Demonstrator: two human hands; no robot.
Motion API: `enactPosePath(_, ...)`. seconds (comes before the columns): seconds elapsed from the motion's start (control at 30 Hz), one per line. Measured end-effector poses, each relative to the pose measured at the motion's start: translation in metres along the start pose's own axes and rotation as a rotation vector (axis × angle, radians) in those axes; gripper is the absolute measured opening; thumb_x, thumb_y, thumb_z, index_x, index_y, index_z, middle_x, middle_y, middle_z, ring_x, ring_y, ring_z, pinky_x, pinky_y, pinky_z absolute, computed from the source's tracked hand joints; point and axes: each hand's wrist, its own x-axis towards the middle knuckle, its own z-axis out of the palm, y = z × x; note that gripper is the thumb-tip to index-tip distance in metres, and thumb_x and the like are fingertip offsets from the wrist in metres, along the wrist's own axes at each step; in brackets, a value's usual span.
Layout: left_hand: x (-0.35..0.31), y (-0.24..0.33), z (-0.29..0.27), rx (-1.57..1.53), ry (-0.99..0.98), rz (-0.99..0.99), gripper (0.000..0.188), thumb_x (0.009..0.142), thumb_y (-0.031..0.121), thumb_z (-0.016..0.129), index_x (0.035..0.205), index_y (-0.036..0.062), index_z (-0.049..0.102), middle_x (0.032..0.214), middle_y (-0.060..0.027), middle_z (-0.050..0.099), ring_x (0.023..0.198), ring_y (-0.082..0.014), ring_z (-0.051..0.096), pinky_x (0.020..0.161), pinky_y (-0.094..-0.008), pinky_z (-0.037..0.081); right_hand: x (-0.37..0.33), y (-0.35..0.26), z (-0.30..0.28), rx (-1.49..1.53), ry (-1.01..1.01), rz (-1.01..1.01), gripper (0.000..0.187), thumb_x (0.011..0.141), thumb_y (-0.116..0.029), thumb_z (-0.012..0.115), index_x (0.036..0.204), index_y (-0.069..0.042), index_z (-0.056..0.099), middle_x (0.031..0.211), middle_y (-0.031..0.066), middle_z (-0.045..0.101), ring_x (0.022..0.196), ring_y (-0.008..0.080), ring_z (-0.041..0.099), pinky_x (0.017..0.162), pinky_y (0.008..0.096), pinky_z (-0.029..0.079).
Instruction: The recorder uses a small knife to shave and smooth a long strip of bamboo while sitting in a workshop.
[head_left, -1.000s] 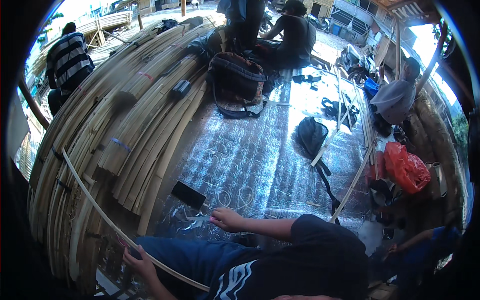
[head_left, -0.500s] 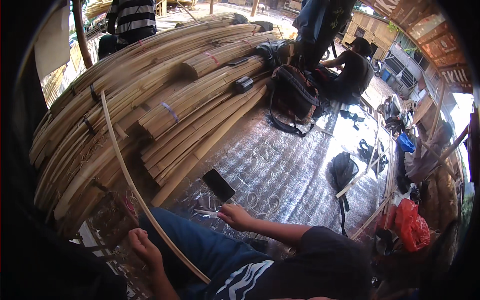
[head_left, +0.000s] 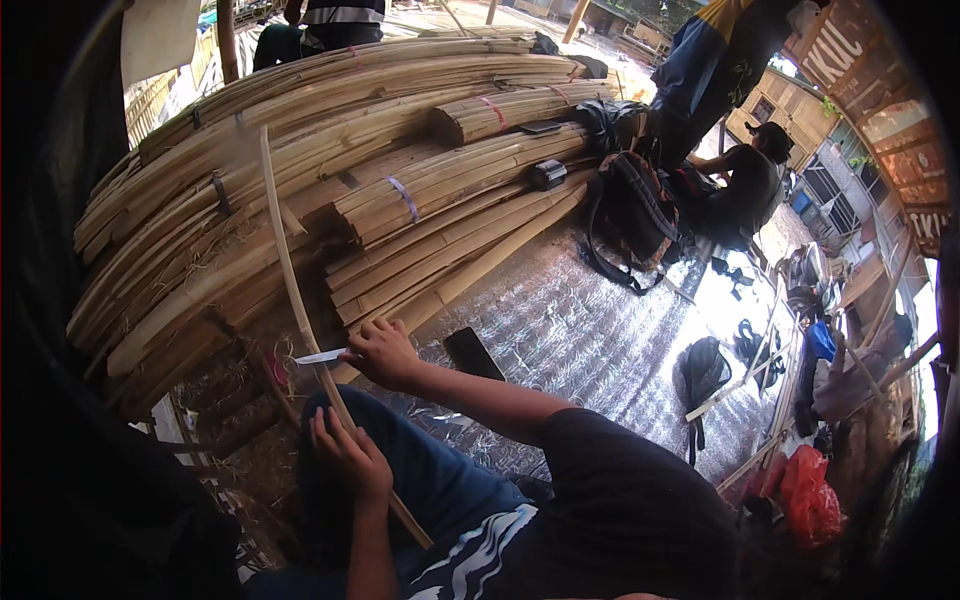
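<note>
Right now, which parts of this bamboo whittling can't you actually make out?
Head view only:
- Knife: the right hand hides its handle; only the blade shows.
- Bamboo strip: the left hand covers part, and its top blurs into the bamboo pile.
- Where blade meets strip: too small to tell.
- Standing person behind the pile: cut off by the top edge.

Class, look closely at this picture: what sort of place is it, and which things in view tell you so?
Probably an open-air bamboo workshop: large tied bundles of split bamboo, a long bamboo strip held by the left hand, and a knife in the right hand.
</note>
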Motion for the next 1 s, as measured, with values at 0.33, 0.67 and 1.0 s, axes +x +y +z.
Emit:
enactPosePath(0.33,0.002,-0.002,0.009,-0.066,-0.046,-0.03,0.05,0.087,0.014,0.053,0.132,-0.0037,0.044,0.138,-0.0225,0.036,0.129,-0.0431,0.033,0.108,-0.0516,0.025,0.017,0.021,-0.009,-0.119,-0.069,0.005,0.035,0.088,-0.047,0.054,0.088,-0.013,0.064,0.087,0.0084,0.061,0.091,0.0281,0.056,0.079,0.0451,0.037)
enactPosePath(0.67,0.001,-0.009,0.005,-0.02,-0.03,-0.065,0.053,0.084,0.015,0.056,0.133,-0.0022,0.044,0.138,-0.021,0.037,0.129,-0.0413,0.034,0.106,-0.0516,0.027,0.039,0.008,0.0,-0.154,-0.094,-0.095,0.029,0.088,-0.043,0.056,0.086,-0.016,0.066,0.083,0.0057,0.061,0.088,0.0264,0.056,0.078,0.0427,0.036)
enactPosePath(1.0,0.002,-0.009,0.009,-0.023,-0.031,-0.081,0.055,0.083,0.013,0.058,0.134,0.0003,0.043,0.138,-0.0205,0.037,0.13,-0.0402,0.033,0.106,-0.0514,0.025,0.05,0.011,0.001,-0.19,-0.063,-0.174,0.027,0.087,-0.04,0.06,0.083,-0.014,0.065,0.08,0.0048,0.057,0.088,0.0254,0.054,0.076,0.0398,0.034)
